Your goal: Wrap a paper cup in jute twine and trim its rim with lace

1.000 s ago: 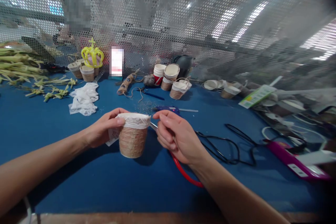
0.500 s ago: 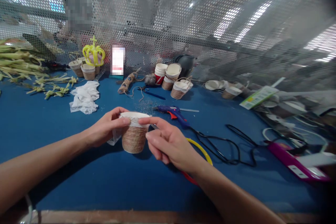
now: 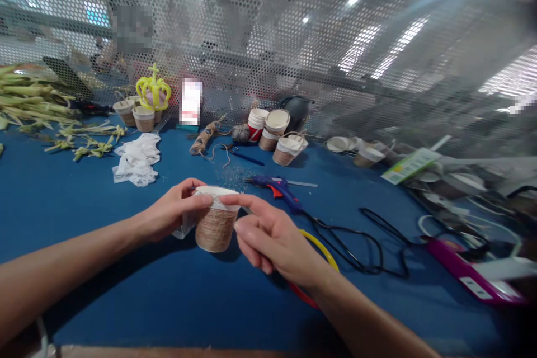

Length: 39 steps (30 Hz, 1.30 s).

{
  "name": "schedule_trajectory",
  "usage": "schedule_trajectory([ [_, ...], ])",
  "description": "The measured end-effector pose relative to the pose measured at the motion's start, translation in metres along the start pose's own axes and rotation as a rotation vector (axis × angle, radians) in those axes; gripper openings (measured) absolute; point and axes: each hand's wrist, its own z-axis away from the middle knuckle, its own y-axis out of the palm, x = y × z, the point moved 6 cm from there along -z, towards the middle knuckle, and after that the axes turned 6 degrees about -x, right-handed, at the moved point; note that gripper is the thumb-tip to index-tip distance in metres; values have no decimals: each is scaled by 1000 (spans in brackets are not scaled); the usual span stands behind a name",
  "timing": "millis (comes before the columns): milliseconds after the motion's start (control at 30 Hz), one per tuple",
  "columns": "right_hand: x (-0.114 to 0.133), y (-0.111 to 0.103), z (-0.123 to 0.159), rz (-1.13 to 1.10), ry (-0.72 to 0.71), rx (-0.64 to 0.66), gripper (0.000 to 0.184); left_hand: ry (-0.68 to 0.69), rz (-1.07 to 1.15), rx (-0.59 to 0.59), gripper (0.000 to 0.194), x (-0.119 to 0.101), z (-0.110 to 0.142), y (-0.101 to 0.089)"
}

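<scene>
Two bare hands meet at the rim of one upright cup wrapped in brown twine. The left hand [image 3: 176, 210] grips this cup [image 3: 216, 232] from its side, thumb pressing on the white lace band [image 3: 216, 206] around the top; a loose lace end [image 3: 184, 228] hangs beneath that hand. The right hand [image 3: 272, 235] lays its outstretched index finger along the band, its tip just beside the left thumb, while the other fingers curl around scissors. Of these scissors, a yellow-and-red handle [image 3: 323, 249] shows below the palm. Whether the cup's base touches the blue tabletop [image 3: 168, 302] is hard to tell.

Just beyond the right hand lies a blue glue gun [image 3: 285, 193] with a red trigger, its black cord [image 3: 348, 251] looping off to that hand's right. Past the left hand sits a crumpled heap of white lace [image 3: 138, 159]. Farther ahead, between the hands, are a twine bundle [image 3: 204, 139] and a blue pen [image 3: 247, 158], then a group of cups [image 3: 285, 152]. Well left of the hands, a yellow crown [image 3: 154, 95] stands near pale green stalks [image 3: 33, 98]; well right lies a magenta power strip [image 3: 465, 274]. Behind everything rises a perforated panel [image 3: 251, 28].
</scene>
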Motion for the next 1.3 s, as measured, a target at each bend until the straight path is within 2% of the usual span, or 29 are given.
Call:
schedule_trajectory([
  [200, -2, -4, -2, -15, 16, -8, 31, -12, 24, 1, 38, 2, 1, 1],
  [633, -3, 3, 0, -58, 26, 56, 40, -88, 112, 42, 37, 4, 3, 4],
  [767, -3, -1, 0, -143, 45, 45, 41, -104, 166, 53, 42, 6, 2, 4],
  [1067, -8, -2, 2, -324, 62, 69, 41, -118, 250, 73, 36, 8, 1, 4],
  [1300, -4, -8, 1, -526, 67, -21, 32, -127, 304, 140, 35, 9, 2, 6],
])
